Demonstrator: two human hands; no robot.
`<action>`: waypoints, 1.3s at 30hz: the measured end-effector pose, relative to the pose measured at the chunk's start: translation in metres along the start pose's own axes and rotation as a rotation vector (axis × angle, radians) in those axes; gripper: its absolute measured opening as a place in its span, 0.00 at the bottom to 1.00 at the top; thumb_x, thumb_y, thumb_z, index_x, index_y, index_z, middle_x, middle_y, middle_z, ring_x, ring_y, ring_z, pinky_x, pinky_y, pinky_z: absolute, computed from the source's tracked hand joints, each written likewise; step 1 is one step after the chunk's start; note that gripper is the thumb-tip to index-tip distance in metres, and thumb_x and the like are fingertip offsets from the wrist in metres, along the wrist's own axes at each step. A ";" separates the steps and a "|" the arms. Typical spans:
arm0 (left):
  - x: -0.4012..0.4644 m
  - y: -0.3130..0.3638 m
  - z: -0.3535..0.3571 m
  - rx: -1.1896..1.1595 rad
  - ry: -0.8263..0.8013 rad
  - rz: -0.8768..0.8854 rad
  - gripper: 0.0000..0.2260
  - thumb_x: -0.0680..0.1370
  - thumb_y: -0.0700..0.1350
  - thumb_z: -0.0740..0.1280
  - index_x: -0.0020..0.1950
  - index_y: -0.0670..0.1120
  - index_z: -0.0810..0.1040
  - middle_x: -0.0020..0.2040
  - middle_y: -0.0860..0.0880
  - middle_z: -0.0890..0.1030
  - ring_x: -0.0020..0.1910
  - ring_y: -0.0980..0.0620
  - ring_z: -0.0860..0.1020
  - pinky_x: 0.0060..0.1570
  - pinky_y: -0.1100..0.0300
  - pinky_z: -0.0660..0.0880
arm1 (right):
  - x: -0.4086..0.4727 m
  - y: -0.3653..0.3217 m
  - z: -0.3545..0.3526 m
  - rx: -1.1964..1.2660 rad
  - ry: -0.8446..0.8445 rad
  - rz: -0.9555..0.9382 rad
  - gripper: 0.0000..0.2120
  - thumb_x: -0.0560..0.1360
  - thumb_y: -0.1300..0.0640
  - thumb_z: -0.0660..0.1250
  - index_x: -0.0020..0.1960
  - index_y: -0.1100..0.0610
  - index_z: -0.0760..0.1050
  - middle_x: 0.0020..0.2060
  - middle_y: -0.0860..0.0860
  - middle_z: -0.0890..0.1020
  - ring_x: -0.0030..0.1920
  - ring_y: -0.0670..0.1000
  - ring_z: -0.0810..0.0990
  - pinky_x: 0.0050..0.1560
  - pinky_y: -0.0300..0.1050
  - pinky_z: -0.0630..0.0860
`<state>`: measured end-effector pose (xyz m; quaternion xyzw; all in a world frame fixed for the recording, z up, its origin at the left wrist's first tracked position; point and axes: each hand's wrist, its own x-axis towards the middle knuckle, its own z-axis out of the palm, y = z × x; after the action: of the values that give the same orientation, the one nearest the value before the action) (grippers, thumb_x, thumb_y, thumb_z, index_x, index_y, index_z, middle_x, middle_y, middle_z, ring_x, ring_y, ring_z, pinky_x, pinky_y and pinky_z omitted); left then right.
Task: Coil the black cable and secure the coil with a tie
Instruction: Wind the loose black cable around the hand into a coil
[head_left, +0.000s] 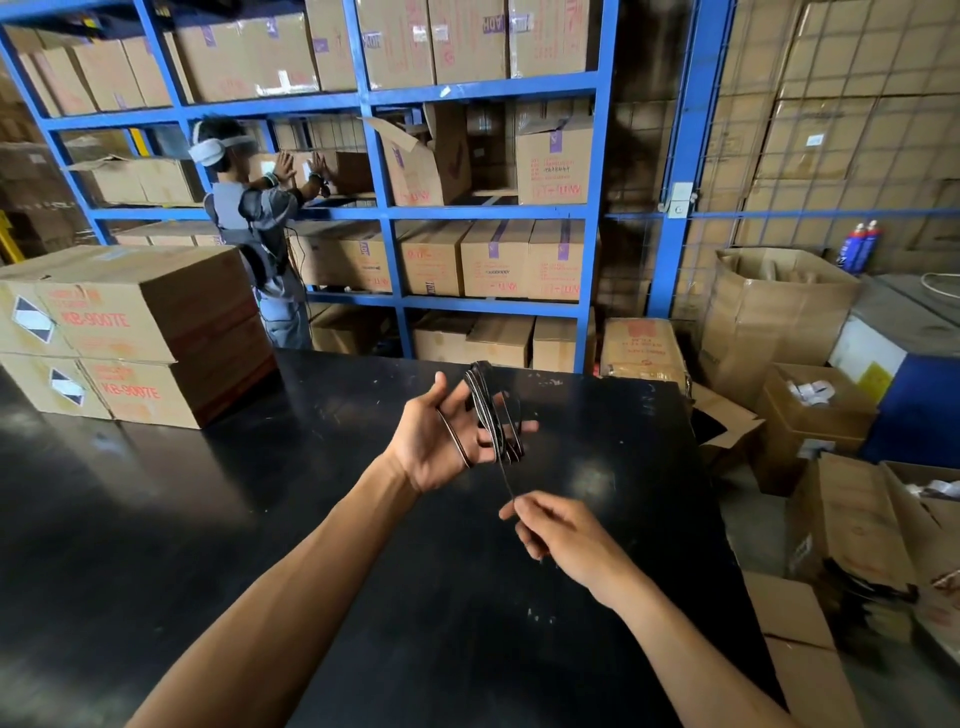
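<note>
The black cable (491, 410) is wound in several loops around the spread fingers of my left hand (441, 441), held palm up above the black table (208, 493). One strand runs down from the coil to my right hand (561, 535), which pinches the cable's free end between thumb and fingers, just below and right of the left hand. The strand between the hands looks taut. No tie can be made out in either hand.
Two stacked cardboard boxes (140, 332) stand on the table's far left. Blue shelving (389, 208) full of boxes fills the background, where a person (254, 218) reaches into a shelf. Open cartons (810, 415) crowd the floor to the right of the table.
</note>
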<state>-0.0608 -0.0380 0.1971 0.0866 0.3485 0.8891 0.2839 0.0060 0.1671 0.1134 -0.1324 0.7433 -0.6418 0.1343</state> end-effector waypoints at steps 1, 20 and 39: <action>-0.002 0.001 0.002 -0.020 -0.040 -0.012 0.29 0.83 0.63 0.49 0.69 0.47 0.79 0.74 0.36 0.72 0.68 0.22 0.69 0.66 0.24 0.64 | -0.001 0.004 -0.002 -0.009 0.009 0.029 0.14 0.82 0.44 0.64 0.48 0.50 0.86 0.31 0.45 0.78 0.33 0.45 0.75 0.38 0.39 0.73; -0.002 -0.063 -0.001 0.191 0.204 -0.082 0.40 0.77 0.73 0.49 0.43 0.39 0.83 0.23 0.46 0.67 0.16 0.55 0.58 0.18 0.65 0.62 | 0.015 -0.018 -0.013 0.273 0.446 0.107 0.07 0.82 0.57 0.69 0.57 0.55 0.84 0.33 0.47 0.84 0.30 0.44 0.79 0.28 0.37 0.74; 0.010 -0.096 0.006 0.323 0.825 0.160 0.25 0.72 0.67 0.64 0.31 0.46 0.69 0.24 0.50 0.66 0.19 0.52 0.60 0.21 0.62 0.58 | 0.005 0.000 0.014 -0.523 0.528 -0.076 0.16 0.86 0.57 0.58 0.68 0.62 0.77 0.52 0.61 0.84 0.53 0.59 0.84 0.54 0.50 0.78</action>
<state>-0.0243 0.0279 0.1367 -0.2053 0.5592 0.8025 0.0341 0.0062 0.1519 0.1112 -0.0198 0.8857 -0.4469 -0.1241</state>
